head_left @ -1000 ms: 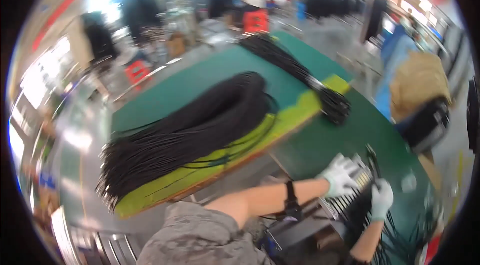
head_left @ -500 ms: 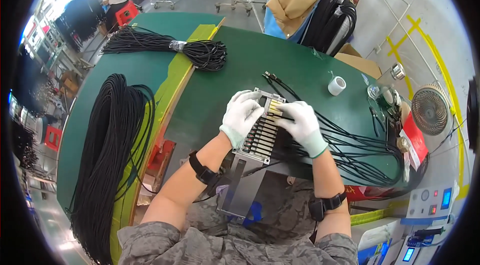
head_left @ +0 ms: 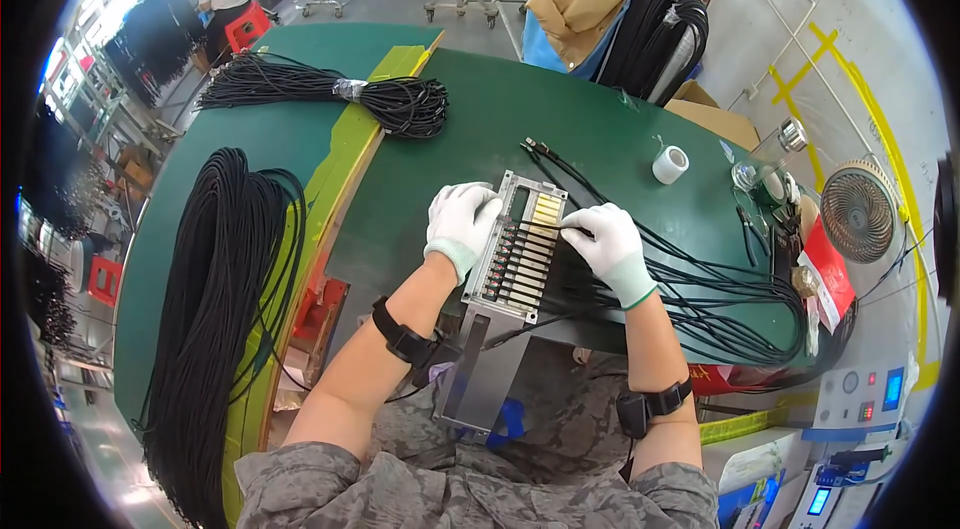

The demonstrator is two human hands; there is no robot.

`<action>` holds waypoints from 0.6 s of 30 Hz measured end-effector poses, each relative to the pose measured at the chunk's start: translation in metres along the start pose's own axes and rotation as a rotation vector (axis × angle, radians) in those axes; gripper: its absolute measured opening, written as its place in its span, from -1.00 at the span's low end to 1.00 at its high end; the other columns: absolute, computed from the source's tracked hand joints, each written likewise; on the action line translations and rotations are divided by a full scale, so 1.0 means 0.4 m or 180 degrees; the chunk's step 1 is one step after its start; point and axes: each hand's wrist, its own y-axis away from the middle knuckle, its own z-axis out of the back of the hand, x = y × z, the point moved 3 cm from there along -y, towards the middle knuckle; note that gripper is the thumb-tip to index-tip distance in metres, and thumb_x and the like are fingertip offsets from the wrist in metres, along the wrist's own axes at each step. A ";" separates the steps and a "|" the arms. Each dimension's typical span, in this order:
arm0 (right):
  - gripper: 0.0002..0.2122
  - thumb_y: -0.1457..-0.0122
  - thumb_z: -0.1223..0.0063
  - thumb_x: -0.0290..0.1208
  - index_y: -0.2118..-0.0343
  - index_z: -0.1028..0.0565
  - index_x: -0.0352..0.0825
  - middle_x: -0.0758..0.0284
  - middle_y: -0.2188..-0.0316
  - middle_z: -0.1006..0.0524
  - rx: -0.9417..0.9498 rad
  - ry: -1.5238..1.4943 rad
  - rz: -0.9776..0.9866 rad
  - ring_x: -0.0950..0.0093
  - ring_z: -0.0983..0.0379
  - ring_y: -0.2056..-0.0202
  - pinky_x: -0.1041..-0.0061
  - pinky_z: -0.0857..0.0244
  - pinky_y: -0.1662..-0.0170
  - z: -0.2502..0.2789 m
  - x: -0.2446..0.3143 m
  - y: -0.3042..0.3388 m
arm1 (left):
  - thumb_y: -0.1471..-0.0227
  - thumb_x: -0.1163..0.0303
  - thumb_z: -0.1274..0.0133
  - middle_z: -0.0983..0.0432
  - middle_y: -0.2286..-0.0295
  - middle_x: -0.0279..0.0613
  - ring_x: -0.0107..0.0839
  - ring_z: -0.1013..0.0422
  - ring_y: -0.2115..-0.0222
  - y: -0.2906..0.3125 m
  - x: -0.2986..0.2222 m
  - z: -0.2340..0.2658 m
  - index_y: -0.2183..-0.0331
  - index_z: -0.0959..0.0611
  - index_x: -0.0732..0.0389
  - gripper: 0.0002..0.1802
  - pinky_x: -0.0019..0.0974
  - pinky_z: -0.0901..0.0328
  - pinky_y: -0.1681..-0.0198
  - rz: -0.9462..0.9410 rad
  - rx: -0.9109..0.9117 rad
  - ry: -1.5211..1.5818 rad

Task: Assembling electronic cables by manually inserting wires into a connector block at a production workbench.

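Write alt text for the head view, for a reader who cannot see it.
Two white-gloved hands, left hand and right hand, rest on a grey slotted fixture on a green table, with thin black cables fanning out to the right. A thick black cable bundle lies at the left.

A brown cardboard box (head_left: 712, 117) stands open at about two o'clock, just past the far edge of the green table (head_left: 470, 119). At about four o'clock a red rectangular tag (head_left: 829, 276) with pale print lies at the table's right rim, below a small round fan (head_left: 858, 211). Lower, near five o'clock, a pale control box (head_left: 868, 394) carries a small blue screen (head_left: 893, 388), and another blue screen (head_left: 820, 501) glows on a device beneath it.
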 end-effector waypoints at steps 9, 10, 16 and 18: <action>-0.92 0.02 -0.15 -0.35 0.48 -0.59 -0.21 0.32 0.57 -0.52 0.0039 0.0548 0.0050 0.27 -0.41 0.40 0.31 -0.27 0.29 0.004 -0.012 0.003 | -0.08 0.27 0.02 -0.58 0.35 -0.22 -0.17 -0.41 0.27 0.000 0.009 -0.017 0.34 -0.66 0.13 -0.79 -0.18 -0.23 0.04 -0.0173 -0.0138 -0.0066; -0.92 0.02 -0.15 -0.35 0.48 -0.59 -0.21 0.32 0.57 -0.52 0.0038 0.0547 0.0054 0.27 -0.41 0.40 0.31 -0.27 0.29 0.004 -0.010 0.003 | -0.09 0.27 0.02 -0.58 0.36 -0.22 -0.18 -0.41 0.27 0.001 0.010 -0.017 0.34 -0.66 0.13 -0.78 -0.17 -0.23 0.02 -0.0225 -0.0206 -0.0077; -0.91 0.00 -0.13 -0.32 0.47 -0.58 -0.18 0.34 0.55 -0.51 0.0034 0.0589 0.0193 0.29 -0.41 0.38 0.32 -0.26 0.27 -0.009 0.009 -0.001 | -0.08 0.14 0.01 -0.45 0.08 -0.06 -0.06 -0.30 0.01 0.010 -0.019 -0.022 0.24 -0.68 -0.02 -0.73 -0.05 -0.04 -0.17 -0.0108 0.0392 0.0094; -0.92 -0.01 -0.13 -0.31 0.48 -0.58 -0.16 0.36 0.55 -0.51 0.0006 0.0643 0.0237 0.30 -0.42 0.37 0.32 -0.26 0.27 -0.013 0.006 -0.001 | -0.06 0.06 -0.01 -0.30 -0.09 0.03 0.04 -0.17 -0.12 0.025 -0.062 -0.029 0.17 -0.68 -0.13 -0.69 0.04 0.09 -0.25 -0.0842 0.0289 -0.0087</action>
